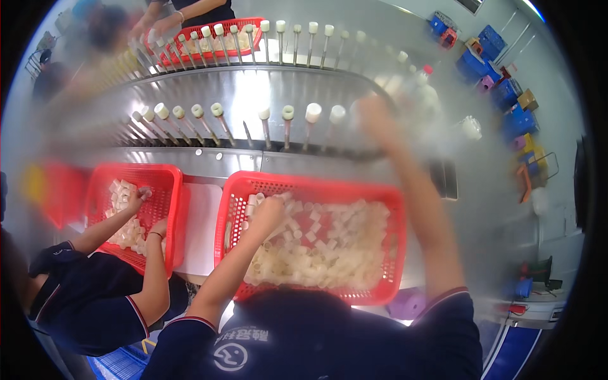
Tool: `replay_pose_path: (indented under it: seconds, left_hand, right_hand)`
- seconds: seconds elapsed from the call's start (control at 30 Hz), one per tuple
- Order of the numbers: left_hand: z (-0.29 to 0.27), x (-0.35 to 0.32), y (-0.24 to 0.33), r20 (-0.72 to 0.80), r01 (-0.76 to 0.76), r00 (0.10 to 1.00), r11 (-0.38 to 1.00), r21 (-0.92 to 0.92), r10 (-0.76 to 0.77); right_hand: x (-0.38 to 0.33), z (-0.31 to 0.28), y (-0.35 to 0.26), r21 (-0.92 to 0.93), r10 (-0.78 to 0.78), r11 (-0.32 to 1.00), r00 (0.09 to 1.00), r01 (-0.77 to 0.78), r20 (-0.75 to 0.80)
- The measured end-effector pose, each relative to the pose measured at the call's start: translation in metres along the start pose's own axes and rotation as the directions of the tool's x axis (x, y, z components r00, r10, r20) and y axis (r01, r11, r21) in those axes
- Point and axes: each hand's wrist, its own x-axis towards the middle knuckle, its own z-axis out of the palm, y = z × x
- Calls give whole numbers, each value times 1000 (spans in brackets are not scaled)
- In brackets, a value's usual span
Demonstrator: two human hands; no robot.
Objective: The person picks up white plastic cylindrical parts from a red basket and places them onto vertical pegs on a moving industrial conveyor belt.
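In front of me stands a red perforated basket (229, 190) holding a heap of short white and cream plastic cylinders (304, 263). My left hand (267, 214) reaches into its upper left part, fingers curled down among the white pieces; what they grip, if anything, is hidden. Beyond the basket, my right hand (375, 117) is stretched to the right end of the near row of upright metal pins (266, 133). It is blurred, so its fingers cannot be made out. Many pins carry a white cylinder (313, 113) on top; one pin (247, 131) is bare.
To my left, a co-worker's hands (136, 199) work in another red basket (174, 180) of white pieces. Across the steel machine (209, 88), another person's hands (166, 24) are above a third red basket (258, 28). Blue crates (472, 63) line the right side.
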Motion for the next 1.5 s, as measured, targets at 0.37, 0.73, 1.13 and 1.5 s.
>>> replay_pose_path:
  seconds: [0.37,0.73,1.13,1.5]
  left_hand:
    - [93,-70,-82,150,-142,986,864,484,78]
    - [-3,-87,-70,87,-22,995,980,-200,40]
    - [-20,-127,-84,497,369,865,-584,-723,-68]
    - [-23,-122,-69,462,455,882,-85,-886,-89]
  right_hand:
    - [-132,27,18,991,814,-105,580,86,36]
    - [-91,17,-102,990,392,-99,918,100,-54]
    - [-32,-1,-94,765,478,644,790,-17,-384]
    - [-16,-1,-89,188,81,982,914,-5,-397]
